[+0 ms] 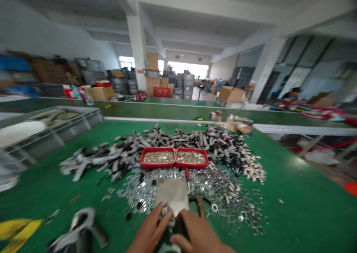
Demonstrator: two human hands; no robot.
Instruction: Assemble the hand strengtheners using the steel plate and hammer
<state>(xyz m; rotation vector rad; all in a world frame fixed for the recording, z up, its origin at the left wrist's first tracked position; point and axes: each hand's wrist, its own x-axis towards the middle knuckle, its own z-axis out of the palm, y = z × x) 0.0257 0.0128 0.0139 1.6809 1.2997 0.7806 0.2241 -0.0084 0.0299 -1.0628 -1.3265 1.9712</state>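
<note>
At the bottom centre, my left hand (pixel 152 227) has its fingers closed on a small metal part (pixel 164 209) at the near edge of a flat metal plate (pixel 172 193). Close beside it, my right hand (pixel 199 232) is wrapped round a dark part (pixel 180 227), mostly covered by the fingers and blurred. A hammer (pixel 200 204) lies just beyond my right hand. Loose metal rings (pixel 223 193) spread around the plate. Behind them stand two red trays, the left tray (pixel 157 166) and the right tray (pixel 192 166), both holding small metal pieces.
Grey and black handle-like parts (pixel 125 152) are heaped behind the trays. A red-handled screwdriver (pixel 187 176) lies near the plate. Grey-black parts (pixel 83 230) and a yellow item (pixel 19 230) lie at lower left. A grey crate (pixel 52 134) stands left. A person (pixel 292 93) is far right.
</note>
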